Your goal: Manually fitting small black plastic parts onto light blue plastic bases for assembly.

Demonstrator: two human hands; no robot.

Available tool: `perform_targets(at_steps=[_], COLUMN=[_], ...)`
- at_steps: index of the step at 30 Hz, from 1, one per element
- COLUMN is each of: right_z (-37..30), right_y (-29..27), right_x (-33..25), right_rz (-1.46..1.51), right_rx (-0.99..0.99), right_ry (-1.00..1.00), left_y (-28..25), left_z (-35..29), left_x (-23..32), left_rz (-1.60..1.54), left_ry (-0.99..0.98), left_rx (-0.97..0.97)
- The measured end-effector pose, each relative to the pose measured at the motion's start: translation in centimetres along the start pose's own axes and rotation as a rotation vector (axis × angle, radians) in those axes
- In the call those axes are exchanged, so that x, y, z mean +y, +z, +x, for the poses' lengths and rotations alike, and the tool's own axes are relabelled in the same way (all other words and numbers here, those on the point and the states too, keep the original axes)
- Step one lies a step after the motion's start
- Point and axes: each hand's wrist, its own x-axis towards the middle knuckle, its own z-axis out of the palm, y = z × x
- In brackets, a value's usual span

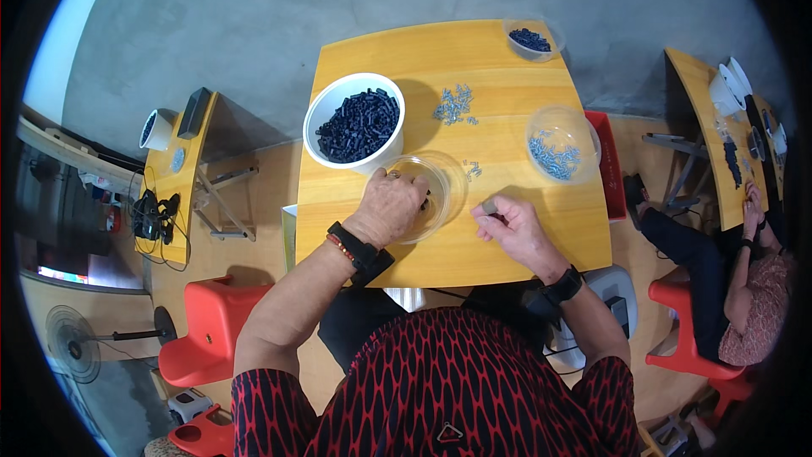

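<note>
My left hand [391, 205] reaches into a shallow clear plastic bowl [441, 224] at the table's near middle. Its fingers are drawn together, and a small dark piece shows at their tips. To the right of that bowl, my right hand [518, 233] pinches a small grey block [490, 207] between thumb and fingers, just above the table. Behind my left hand stands a white bucket [309, 140] full of short dark-blue cylindrical pieces [359, 125]. Small silvery metal parts, perhaps screws, lie in a loose pile [455, 105], with a few more [473, 171] beside the shallow bowl.
A clear tub [597, 156] of silvery parts stands on the table's right side. Another clear tub [554, 49] with dark pieces sits at the far right corner. Red stools [207, 330] flank me. At right, a co-worker [765, 296] sits by another table [689, 93].
</note>
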Motion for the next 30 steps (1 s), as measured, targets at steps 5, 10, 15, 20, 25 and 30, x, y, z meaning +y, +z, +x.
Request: perform_targets(at_steps=[5, 10, 15, 20, 25, 30], right_z=[-0.2, -0.3, 0.1, 0.1, 0.1, 0.0], right_y=[-0.1, 0.1, 0.2, 0.5, 0.9, 0.8], right_x=[0.3, -0.9, -0.6, -0.5, -0.6, -2.5], right_rz=[0.102, 0.099, 0.098, 0.091, 0.086, 0.231], right_rx=[-0.007, -0.043, -0.038, -0.065, -0.070, -0.033], right_ry=[-0.005, -0.006, -0.052, -0.046, -0.017, -0.047], left_y=[-1.3, -1.2, -1.0, -0.8, -1.7, -6.2], left_z=[0.2, -0.1, -0.5, -0.6, -0.7, -1.3], left_x=[0.1, -0.3, -0.5, -0.8, -1.1, -0.8], left_rz=[-0.002, -0.042, -0.127, -0.100, -0.117, -0.589], left_ry=[0.039, 0.050, 0.032, 0.058, 0.073, -0.053], left_rx=[-0.139, -0.142, -0.089, -0.121, -0.118, 0.025])
